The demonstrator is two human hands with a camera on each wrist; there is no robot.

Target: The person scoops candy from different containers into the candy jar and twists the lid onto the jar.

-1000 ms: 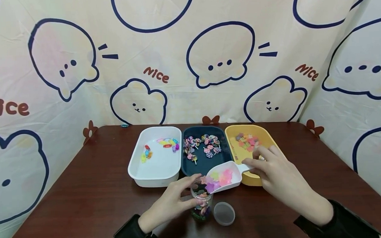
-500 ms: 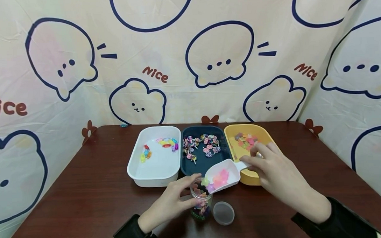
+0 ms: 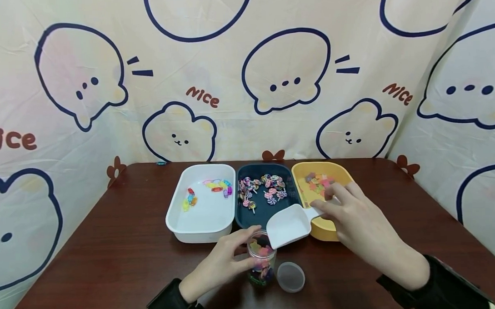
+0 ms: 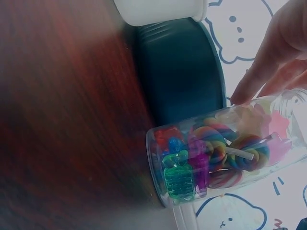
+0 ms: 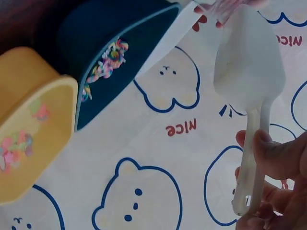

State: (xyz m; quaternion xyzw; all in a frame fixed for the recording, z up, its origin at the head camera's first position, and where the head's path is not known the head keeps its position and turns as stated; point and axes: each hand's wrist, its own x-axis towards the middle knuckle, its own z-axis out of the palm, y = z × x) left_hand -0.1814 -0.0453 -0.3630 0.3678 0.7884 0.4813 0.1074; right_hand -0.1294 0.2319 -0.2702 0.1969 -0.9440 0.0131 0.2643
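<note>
My left hand [image 3: 226,260] grips a clear jar [image 4: 220,148] by its side on the table, fingers behind it and thumb in front. Inside, translucent red, blue, green and purple pieces lie at the bottom, swirled lollipop pieces [image 4: 249,151] above them, and pink and yellow star shapes [image 4: 278,124] on top. A white scoop [image 3: 288,226] tilts with its lip at the jar's mouth, and its bowl holds nothing. The scoop's handle [image 5: 252,167] is pinched between the thumb and fingers of my right hand [image 3: 356,232]. Beside the jar lies a round translucent lid [image 3: 291,277].
Behind the hands stand three trays in a row. The white tray [image 3: 205,224] has small colourful pieces, the dark teal tray [image 3: 249,216] swirled lollipops, the yellow tray [image 3: 310,197] pastel star shapes. A patterned cloth [image 3: 228,82] hangs behind the brown table [image 3: 124,249].
The star shapes have slid out of the scoop into the jar, so the bowl now shows bare white. The scoop has tipped further; the left hand has stayed on the jar.
</note>
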